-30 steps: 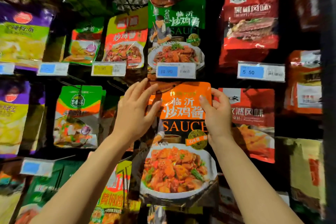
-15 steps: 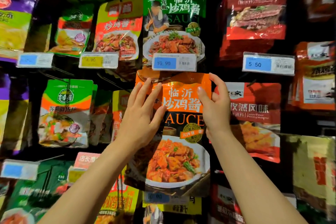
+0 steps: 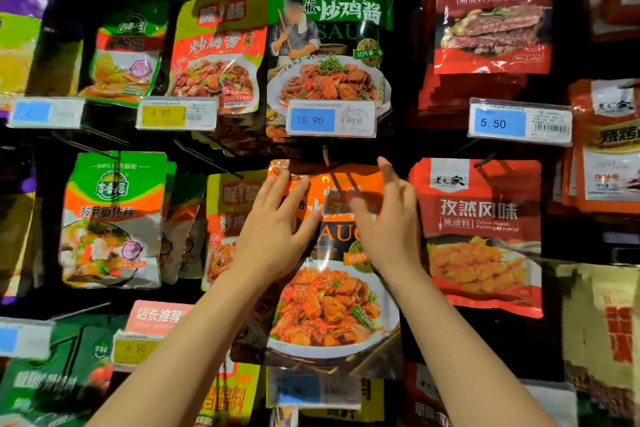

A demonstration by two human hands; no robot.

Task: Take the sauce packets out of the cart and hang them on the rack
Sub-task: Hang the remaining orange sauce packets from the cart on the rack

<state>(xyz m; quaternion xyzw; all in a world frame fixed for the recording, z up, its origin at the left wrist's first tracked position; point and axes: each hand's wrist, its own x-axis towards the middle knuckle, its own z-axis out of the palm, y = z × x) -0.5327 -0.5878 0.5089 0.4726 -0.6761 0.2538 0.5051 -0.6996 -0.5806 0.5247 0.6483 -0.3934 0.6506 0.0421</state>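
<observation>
Orange sauce packet (image 3: 332, 274) hangs long axis vertical, top edge right under the hook (image 3: 325, 156) below the 10.90 price tag (image 3: 330, 120). Left hand (image 3: 273, 236) lies fingers spread, flat on its upper left; right hand (image 3: 388, 218), blurred, looks loosely open at upper right. Both equally near; whether the hole is seated, can't tell.

Both hands raised — left hand (image 3: 273, 236), right hand (image 3: 388, 222) — fingers spread.

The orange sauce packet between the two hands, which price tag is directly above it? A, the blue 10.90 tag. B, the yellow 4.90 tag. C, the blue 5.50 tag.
A: the blue 10.90 tag sits straight above the orange sauce packet, under the green sauce packet; the left hand and right hand are at the orange packet's top.
</observation>
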